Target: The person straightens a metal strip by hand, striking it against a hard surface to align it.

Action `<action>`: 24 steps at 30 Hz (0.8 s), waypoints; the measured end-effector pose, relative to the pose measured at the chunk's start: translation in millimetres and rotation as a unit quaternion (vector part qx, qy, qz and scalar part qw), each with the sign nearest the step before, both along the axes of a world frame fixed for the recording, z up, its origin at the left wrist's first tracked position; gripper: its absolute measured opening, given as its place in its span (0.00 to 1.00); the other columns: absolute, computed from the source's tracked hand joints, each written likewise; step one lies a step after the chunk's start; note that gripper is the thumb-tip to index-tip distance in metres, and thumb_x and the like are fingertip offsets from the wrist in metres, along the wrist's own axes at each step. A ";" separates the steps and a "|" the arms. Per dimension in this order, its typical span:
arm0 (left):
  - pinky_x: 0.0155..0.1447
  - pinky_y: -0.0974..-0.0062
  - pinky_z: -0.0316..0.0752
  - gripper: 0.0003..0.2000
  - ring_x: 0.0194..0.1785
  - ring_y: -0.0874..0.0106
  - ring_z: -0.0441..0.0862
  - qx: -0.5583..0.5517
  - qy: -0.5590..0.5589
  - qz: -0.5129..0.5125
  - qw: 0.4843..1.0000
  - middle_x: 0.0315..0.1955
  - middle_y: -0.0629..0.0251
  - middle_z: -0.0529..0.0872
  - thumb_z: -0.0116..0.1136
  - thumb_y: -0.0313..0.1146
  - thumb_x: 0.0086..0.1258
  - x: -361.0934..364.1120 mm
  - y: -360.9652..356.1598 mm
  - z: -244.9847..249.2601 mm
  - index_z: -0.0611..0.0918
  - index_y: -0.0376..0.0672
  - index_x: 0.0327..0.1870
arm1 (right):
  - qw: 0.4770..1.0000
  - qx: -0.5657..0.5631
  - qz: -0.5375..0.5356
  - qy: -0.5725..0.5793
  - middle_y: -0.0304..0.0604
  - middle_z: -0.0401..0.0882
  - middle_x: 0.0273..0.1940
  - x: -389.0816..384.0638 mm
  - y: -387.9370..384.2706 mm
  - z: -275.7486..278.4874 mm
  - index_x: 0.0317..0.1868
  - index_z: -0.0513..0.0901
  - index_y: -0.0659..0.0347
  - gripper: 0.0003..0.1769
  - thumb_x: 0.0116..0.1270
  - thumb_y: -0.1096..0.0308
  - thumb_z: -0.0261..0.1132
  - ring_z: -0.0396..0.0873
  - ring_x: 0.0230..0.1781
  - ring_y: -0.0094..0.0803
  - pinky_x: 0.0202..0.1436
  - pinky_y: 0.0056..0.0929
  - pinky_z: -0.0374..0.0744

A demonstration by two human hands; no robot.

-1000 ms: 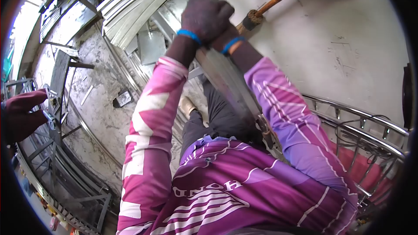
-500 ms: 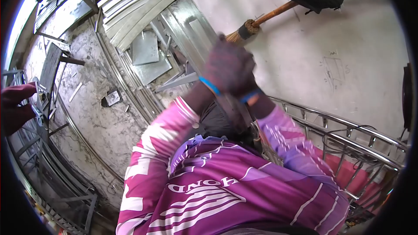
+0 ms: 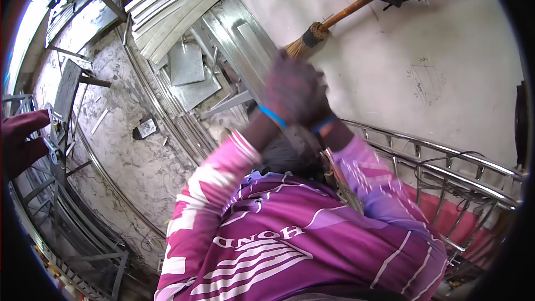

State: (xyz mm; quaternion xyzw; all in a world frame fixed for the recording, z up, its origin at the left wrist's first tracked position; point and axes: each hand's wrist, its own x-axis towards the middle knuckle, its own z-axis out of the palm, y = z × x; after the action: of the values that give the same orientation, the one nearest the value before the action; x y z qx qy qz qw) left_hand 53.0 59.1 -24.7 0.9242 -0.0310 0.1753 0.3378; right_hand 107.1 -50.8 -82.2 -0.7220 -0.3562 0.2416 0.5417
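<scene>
Together, our left hand (image 3: pixel 290 90) and right hand (image 3: pixel 320 102) meet in a blur; we cannot tell if the grip is clenched. Just below them shows a blurred greyish bar (image 3: pixel 304 140).

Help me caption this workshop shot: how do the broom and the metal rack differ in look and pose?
Look: the broom has a brown handle and straw-coloured bristles, while the metal rack is shiny and silvery.
Build: the broom shows a single handle, while the rack has long rails joined by short bars.
Pose in view: the broom's handle slants up to the right; the rack's rails slope down to the right.
Shared: both show partly against the pale wall.
</scene>
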 end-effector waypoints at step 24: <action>0.75 0.45 0.66 0.19 0.55 0.55 0.84 0.018 -0.009 -0.021 1.000 0.46 0.59 0.92 0.59 0.47 0.73 10.2 14.9 -6.6 0.91 0.47 0.55 | 0.891 -0.113 0.064 -0.436 0.48 0.83 0.68 8.8 -22.9 11.4 0.67 0.84 0.54 0.25 0.74 0.55 0.67 0.83 0.67 0.47 0.71 0.45 0.82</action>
State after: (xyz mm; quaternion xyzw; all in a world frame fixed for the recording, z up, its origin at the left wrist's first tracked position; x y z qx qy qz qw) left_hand 63.3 74.0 -31.3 0.9278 -0.0567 0.1758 0.3242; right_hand 115.8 -73.6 -70.8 -0.7866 -0.5724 -0.0246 0.2301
